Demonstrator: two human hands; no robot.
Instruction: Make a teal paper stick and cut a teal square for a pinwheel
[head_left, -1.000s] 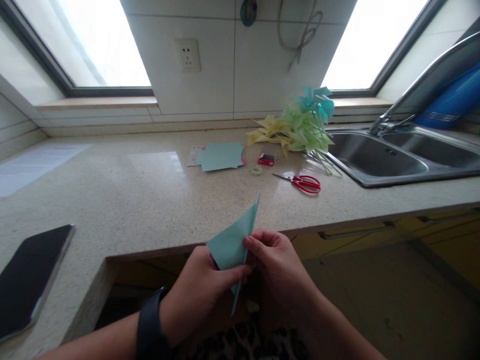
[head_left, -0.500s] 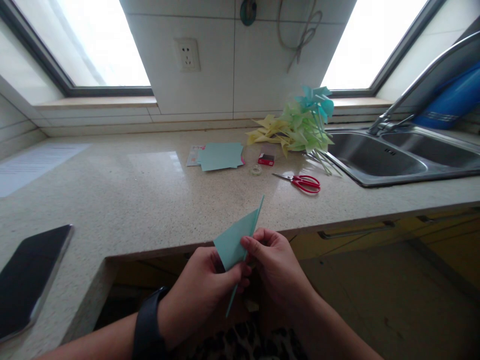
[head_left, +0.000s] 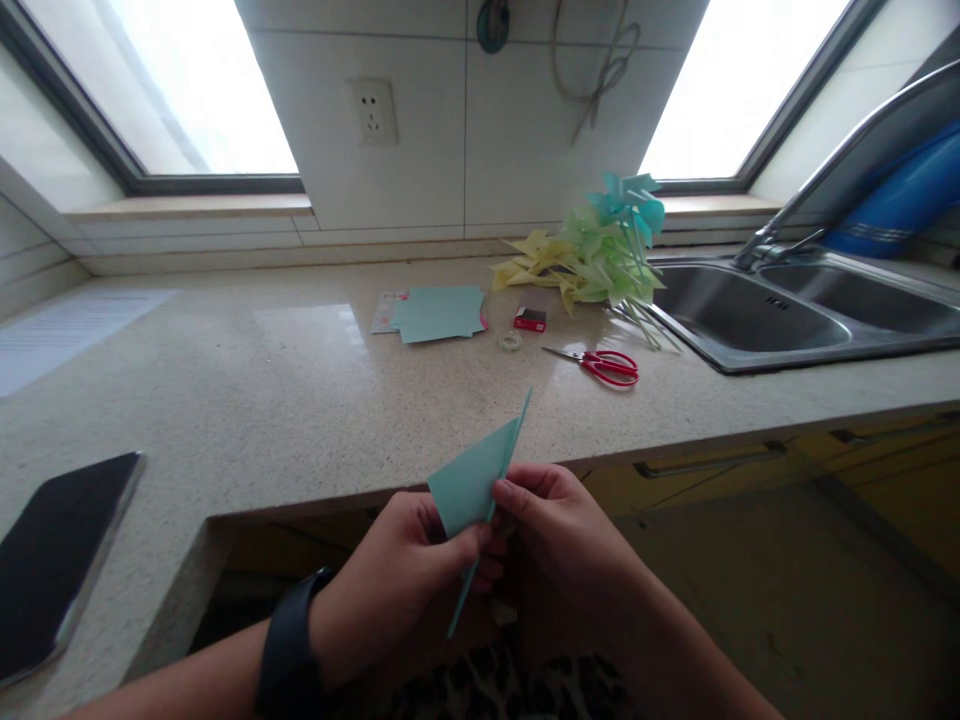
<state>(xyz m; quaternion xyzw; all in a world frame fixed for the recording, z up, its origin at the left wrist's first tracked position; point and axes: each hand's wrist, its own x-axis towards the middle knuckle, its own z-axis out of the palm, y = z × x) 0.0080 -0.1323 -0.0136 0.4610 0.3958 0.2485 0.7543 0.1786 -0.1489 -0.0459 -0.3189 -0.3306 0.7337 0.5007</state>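
Observation:
A pale turquoise sheet of paper (head_left: 472,478), partly rolled along its right side into a thin tube, is held slantwise in front of the counter edge. My left hand (head_left: 409,560), with a dark band at the wrist, pinches the paper and tube from below with its thumb on top. My right hand (head_left: 562,515) is closed on the rolled edge, thumb and fingers pressing it from the right. Some fingertips of both hands are hidden behind the paper.
On the counter (head_left: 262,420) are stacked turquoise sheets (head_left: 442,315), a tape roll (head_left: 511,342), a small red box (head_left: 530,319), red-handled scissors (head_left: 611,367) and paper pinwheels (head_left: 600,245). A dark phone (head_left: 60,560) lies left, a printed sheet (head_left: 67,330) beyond it. The sink (head_left: 750,310) is at right.
My right thumb has slid a little along the rolled edge, slightly down and to the right. Otherwise the paper stays in nearly the same pose; the view has shifted slightly.

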